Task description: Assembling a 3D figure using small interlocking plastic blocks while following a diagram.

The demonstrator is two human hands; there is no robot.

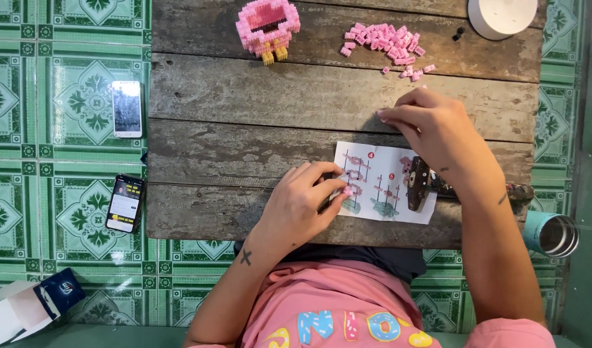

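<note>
weathered grey plank table [244,96] over green patterned tiles: on its printed paper instruction sheet [381,169], left hand [302,200] pinches a tiny pink brick [348,191]; beyond the sheet, right hand [431,125] presses curled fingertips [381,114] down, below loose pink bricks [387,40].

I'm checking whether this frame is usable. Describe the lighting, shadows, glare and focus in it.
Head view: soft, even daylight, with only faint shadows under the left hand and right hand. The table grain is sharp, and so is the pile of pink bricks. Mild glare on the upper phone and on the white round thing at the top edge. The sheet is readable in outline, its small drawings soft.
</note>
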